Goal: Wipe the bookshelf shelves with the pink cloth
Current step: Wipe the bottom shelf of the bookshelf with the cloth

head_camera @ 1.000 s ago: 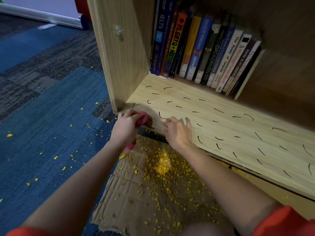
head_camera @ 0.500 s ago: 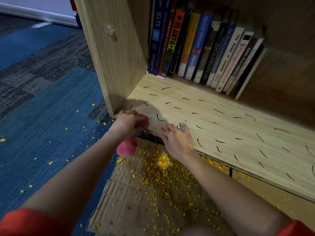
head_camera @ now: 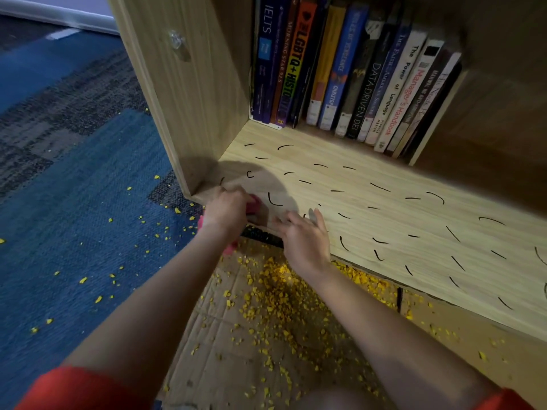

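Left hand (head_camera: 226, 213) clenched crumpled pink cloth (head_camera: 254, 206) on light wooden shelf (head_camera: 384, 220); right hand (head_camera: 305, 241) lay flat. Bunched cloth could skip curved black marks (head_camera: 275, 201).

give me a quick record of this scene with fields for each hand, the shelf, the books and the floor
left: left hand grips the pink cloth at the front left corner of the shelf
right: right hand rests flat on the shelf front edge, fingers straight
marks: short black marks all over the shelf
back: row of books, some leaning
floor: cardboard and carpet strewn with yellow crumbs
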A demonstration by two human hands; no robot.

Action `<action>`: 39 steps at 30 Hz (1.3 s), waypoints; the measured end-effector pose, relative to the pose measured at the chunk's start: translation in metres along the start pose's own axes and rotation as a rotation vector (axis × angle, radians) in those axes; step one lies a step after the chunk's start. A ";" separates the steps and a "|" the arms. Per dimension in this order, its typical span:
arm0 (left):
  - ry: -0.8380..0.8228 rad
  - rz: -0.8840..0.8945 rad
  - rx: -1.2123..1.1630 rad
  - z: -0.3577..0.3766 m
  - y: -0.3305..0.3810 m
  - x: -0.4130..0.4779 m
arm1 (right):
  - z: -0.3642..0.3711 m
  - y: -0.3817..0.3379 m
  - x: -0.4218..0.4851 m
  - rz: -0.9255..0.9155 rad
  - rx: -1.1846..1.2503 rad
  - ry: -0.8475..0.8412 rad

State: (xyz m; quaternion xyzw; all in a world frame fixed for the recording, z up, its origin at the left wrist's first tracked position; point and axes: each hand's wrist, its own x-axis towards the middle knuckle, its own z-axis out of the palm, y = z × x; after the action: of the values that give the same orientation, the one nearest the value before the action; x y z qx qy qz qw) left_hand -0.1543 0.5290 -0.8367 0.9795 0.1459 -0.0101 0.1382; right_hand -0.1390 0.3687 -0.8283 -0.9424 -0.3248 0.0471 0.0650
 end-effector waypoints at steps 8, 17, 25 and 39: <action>0.030 -0.246 -0.028 -0.015 -0.014 0.016 | 0.002 0.003 0.006 -0.003 0.006 0.023; 0.014 -0.133 -0.001 -0.006 -0.021 0.014 | -0.005 0.004 0.006 -0.012 0.008 -0.031; -0.012 0.050 -0.046 -0.003 -0.002 -0.009 | 0.000 0.002 0.004 -0.002 -0.036 -0.001; 0.042 -0.149 0.014 -0.018 -0.011 0.008 | 0.000 0.003 0.004 -0.017 0.018 0.009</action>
State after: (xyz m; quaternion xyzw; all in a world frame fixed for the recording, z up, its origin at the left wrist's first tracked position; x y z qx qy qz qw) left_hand -0.1499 0.5461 -0.8227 0.9669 0.2212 -0.0006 0.1269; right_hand -0.1339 0.3693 -0.8294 -0.9392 -0.3319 0.0453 0.0753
